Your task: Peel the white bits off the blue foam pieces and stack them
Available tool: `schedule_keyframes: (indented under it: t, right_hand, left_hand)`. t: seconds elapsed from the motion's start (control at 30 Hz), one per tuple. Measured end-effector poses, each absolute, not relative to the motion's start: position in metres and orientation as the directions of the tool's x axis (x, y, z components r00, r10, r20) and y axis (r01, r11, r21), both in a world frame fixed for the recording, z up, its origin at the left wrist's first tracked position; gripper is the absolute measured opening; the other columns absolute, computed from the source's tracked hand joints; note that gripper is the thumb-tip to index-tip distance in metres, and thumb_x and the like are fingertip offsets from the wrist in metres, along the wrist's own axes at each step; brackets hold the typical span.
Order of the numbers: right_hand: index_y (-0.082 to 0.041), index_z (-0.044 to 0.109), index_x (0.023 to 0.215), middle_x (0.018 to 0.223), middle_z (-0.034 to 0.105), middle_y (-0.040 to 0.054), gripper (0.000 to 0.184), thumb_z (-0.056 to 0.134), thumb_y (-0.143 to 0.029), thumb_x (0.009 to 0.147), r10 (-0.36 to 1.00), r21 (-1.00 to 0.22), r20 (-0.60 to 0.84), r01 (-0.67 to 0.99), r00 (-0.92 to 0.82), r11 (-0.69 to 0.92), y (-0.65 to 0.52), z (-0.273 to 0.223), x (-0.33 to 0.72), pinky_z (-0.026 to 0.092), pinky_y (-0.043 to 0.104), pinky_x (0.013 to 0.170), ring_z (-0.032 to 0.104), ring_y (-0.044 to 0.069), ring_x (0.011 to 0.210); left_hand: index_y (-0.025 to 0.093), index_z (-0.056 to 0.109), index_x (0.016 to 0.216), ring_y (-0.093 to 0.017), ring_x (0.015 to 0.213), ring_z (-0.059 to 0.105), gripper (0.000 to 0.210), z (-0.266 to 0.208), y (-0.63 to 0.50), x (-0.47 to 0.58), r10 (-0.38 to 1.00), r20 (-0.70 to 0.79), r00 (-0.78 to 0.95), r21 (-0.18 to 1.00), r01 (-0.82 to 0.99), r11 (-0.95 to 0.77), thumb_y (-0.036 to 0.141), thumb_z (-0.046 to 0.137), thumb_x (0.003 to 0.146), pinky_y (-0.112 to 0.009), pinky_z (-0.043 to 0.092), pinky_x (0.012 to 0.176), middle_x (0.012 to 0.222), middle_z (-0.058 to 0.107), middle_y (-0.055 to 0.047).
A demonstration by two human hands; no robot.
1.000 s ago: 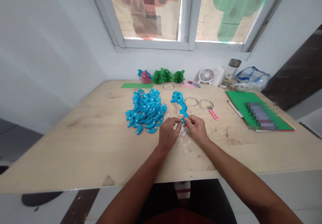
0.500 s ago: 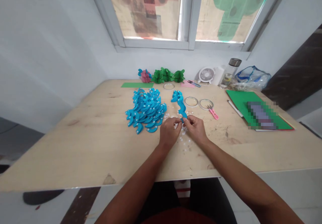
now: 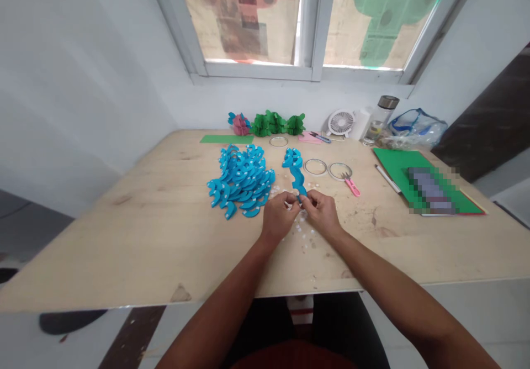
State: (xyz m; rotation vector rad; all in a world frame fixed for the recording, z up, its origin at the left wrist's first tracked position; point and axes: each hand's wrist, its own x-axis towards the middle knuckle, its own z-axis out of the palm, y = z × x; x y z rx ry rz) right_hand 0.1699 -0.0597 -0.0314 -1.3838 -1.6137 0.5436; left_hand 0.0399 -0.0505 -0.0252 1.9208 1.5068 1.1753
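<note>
A strip of joined blue curved paper pieces [image 3: 297, 177] runs away from me down the middle of the table. At its near end my left hand [image 3: 280, 214] and my right hand [image 3: 322, 212] meet, both closed in a pinch on the strip. Their fingers hide the very end of it. Left of the strip lies a heap of blue curved paper pieces [image 3: 242, 181] with small white squares on them. Tiny white paper bits [image 3: 304, 231] are scattered beneath and around my hands.
Tape rolls [image 3: 315, 167] and pink-handled snips [image 3: 351, 184] lie right of the strip. Farther right are a white pen [image 3: 388, 179] and green sheets [image 3: 395, 173]. Along the wall stand green paper figures [image 3: 273, 124], a small fan [image 3: 340, 122] and a glass bottle [image 3: 380, 120].
My hands stay almost in place, with the fingers shifting slightly around the near end of the strip. The strip has swung a little to the left in its lower part.
</note>
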Motion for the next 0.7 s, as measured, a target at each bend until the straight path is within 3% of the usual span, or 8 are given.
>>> schedule_keyframes:
  t: [0.3, 0.47, 0.7]
  right_hand:
    - [-0.016, 0.056, 0.058, 0.053, 0.055, -0.0006, 0.031, 0.05, -0.038, 0.08, 0.948, -0.853, 0.307, 0.465, 0.079, 0.237, -0.056, -0.031, 0.173, 0.033, 0.022, 0.049, 0.044, 0.01, 0.048]
    - [-0.016, 0.057, 0.059, 0.054, 0.056, -0.0007, 0.032, 0.05, -0.039, 0.08, 0.945, -0.851, 0.314, 0.466, 0.086, 0.241, -0.056, -0.033, 0.173, 0.033, 0.022, 0.049, 0.045, 0.01, 0.048]
    - [-0.017, 0.054, 0.057, 0.052, 0.055, -0.0014, 0.031, 0.05, -0.038, 0.08, 0.943, -0.819, 0.32, 0.527, 0.093, 0.226, -0.056, -0.036, 0.173, 0.031, 0.022, 0.048, 0.043, 0.01, 0.047]
  left_hand:
    - [0.016, 0.064, 0.068, -0.012, 0.062, 0.059, 0.009, -0.019, -0.05, 0.036, 0.942, 0.335, 0.007, 0.809, 0.51, -0.292, 0.014, 0.055, 0.07, -0.022, 0.044, 0.06, 0.07, 0.068, -0.001]
    - [0.018, 0.066, 0.076, -0.017, 0.076, 0.061, 0.012, -0.029, -0.049, 0.037, 0.878, 0.471, 0.091, 0.675, 0.604, -0.424, 0.014, 0.055, 0.073, -0.027, 0.045, 0.071, 0.078, 0.069, -0.004]
    - [0.018, 0.066, 0.075, -0.019, 0.077, 0.06, 0.016, -0.032, -0.051, 0.039, 0.836, 0.516, 0.188, 0.509, 0.718, -0.476, 0.017, 0.051, 0.079, -0.03, 0.043, 0.072, 0.075, 0.068, -0.005]
